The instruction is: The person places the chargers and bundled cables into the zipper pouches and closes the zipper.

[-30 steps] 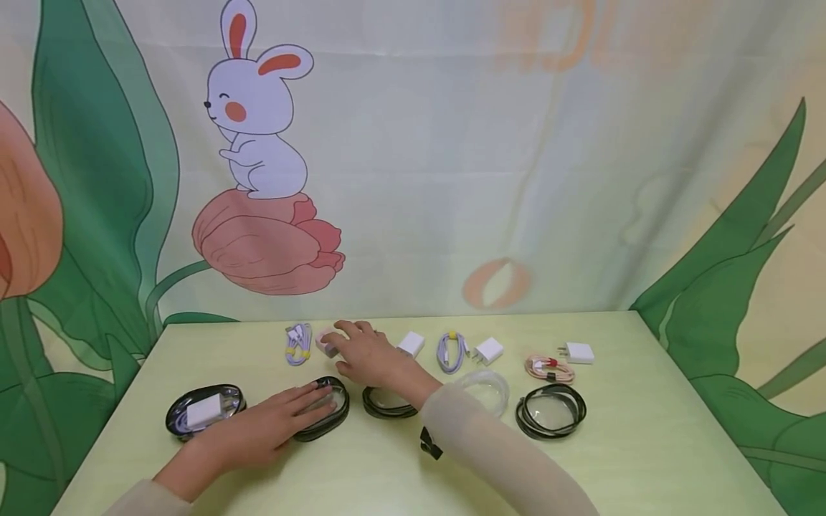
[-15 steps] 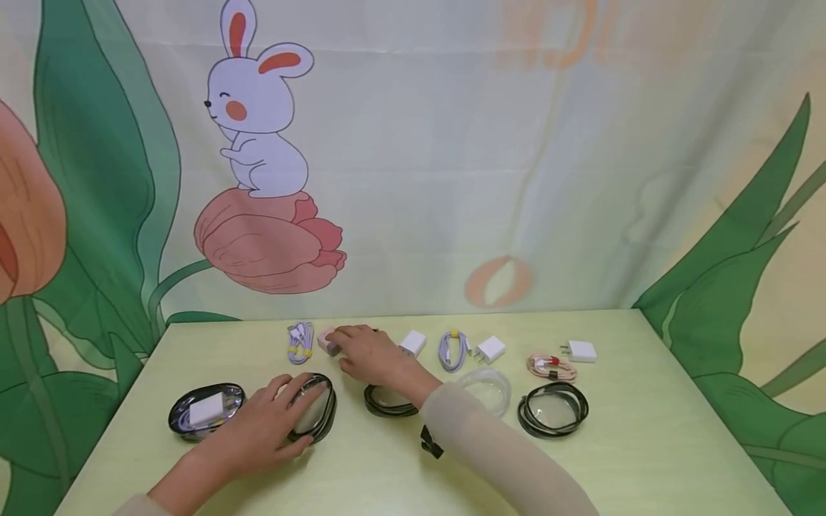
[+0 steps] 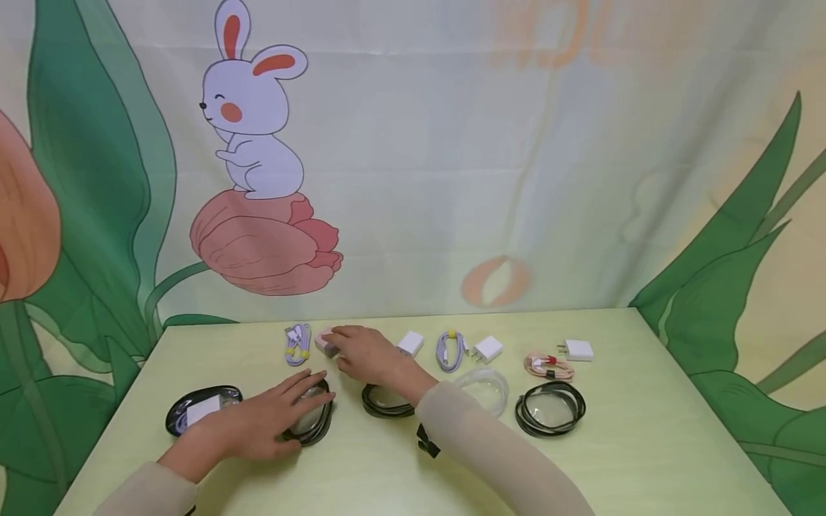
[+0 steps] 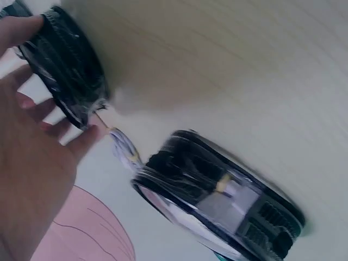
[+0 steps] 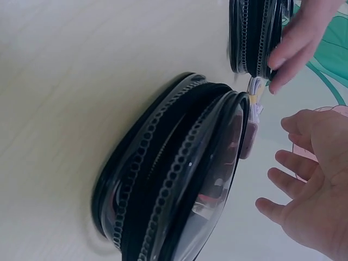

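Note:
My left hand (image 3: 258, 423) holds a clear zip pouch (image 3: 325, 426) with black edging, its fingers spread across the top and the thumb at the near side. The left wrist view shows this pouch (image 4: 73, 65) between thumb and fingers. My right hand (image 3: 371, 355) hovers with loosely bent fingers over a pink charger (image 3: 327, 345). In the right wrist view, a gap shows between that hand (image 5: 321, 179) and the pink charger (image 5: 249, 140). A purple cable (image 3: 298, 345) tied with yellow lies left of the charger.
A pouch (image 3: 173, 423) holding a white charger stands far left. Another black-edged pouch (image 3: 381, 410) is partly behind my right arm. Rightward are a white-edged pouch (image 3: 497, 387), a black-edged pouch (image 3: 551, 431), white chargers (image 3: 488, 349), a purple cable (image 3: 449, 351) and a pink cable (image 3: 548, 367).
My left hand has turned the pouch and shifted it slightly left and nearer. My right hand stays by the pink charger, its fingers lowered a little.

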`<state>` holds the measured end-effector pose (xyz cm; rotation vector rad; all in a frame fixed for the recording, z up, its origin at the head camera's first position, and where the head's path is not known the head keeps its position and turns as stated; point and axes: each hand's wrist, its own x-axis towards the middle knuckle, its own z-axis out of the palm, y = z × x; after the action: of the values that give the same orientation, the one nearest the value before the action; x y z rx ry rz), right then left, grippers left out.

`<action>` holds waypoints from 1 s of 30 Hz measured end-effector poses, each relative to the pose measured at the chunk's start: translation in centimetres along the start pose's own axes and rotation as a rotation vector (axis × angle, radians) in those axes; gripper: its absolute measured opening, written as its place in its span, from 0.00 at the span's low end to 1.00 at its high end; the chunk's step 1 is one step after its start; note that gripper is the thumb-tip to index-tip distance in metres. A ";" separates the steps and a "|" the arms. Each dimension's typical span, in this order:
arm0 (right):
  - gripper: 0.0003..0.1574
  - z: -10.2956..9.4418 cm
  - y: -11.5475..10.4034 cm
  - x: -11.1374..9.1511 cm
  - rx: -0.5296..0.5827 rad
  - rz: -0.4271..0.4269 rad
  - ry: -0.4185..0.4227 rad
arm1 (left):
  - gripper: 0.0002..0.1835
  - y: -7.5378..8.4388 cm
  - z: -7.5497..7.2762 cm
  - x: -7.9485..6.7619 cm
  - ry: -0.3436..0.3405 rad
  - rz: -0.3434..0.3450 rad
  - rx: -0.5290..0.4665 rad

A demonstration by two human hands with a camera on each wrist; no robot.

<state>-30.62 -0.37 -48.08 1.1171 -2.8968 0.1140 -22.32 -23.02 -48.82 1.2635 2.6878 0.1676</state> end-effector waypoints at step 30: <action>0.30 0.3 -0.9 1.5 0.070 0.039 -0.062 | 0.48 1.8 1.1 0.2 0.108 -0.473 0.122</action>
<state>-31.13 -2.05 -48.23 1.0939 -2.9918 0.1863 -20.85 -21.69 -49.58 0.6242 3.0380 0.0104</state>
